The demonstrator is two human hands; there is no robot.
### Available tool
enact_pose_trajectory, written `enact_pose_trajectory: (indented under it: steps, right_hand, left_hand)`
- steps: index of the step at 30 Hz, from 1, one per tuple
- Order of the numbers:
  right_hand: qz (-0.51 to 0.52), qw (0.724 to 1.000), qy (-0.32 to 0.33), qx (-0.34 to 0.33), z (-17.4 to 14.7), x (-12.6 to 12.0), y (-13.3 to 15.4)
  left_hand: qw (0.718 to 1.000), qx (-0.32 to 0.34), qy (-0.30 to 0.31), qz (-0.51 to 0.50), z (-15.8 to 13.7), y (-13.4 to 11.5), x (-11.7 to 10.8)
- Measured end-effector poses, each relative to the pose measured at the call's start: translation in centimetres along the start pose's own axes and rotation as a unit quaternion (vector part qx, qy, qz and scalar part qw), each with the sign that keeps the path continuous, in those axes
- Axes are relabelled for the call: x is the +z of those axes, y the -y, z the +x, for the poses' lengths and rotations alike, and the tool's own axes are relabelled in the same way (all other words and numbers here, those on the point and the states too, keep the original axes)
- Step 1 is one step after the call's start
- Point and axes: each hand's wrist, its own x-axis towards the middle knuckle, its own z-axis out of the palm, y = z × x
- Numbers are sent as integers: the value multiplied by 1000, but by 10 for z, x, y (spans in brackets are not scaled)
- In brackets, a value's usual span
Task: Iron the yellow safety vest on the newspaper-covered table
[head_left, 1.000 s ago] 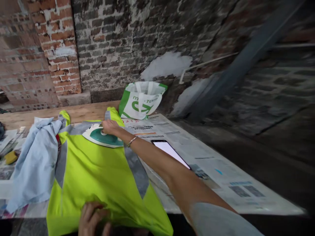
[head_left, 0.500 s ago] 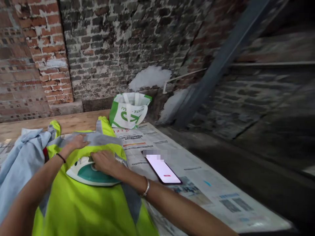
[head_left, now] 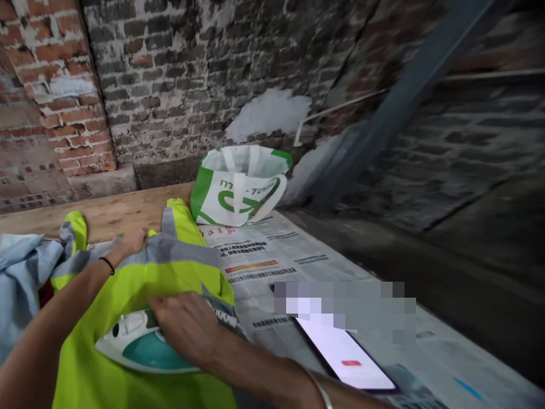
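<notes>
Iron: clasped beneath right hand, knuckles uppermost | Left hand: outstretched beyond iron, at yellow-green garment; grip cannot be told.

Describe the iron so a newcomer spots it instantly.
Find the brick wall, then the newspaper below it; left of the newspaper in view lies a fluorescent yellow garment with grey bands. On that garment, gripped by the right hand, is the iron. Its teal-and-white body stands out from the yellow fabric and the green-and-white bag.
</notes>
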Motion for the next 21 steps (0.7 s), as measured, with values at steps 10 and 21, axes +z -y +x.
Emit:
enact_pose_trajectory:
  steps: [10,21]
  right_hand:
    - [-55,995,-57,63,89,-20,-71]
    - [-43,999,1,-4,76,-26,-49]
  left_hand:
    - [989,-43,-143,8,60,15,-40]
    - [984,-150,-52,77,-149,110,5]
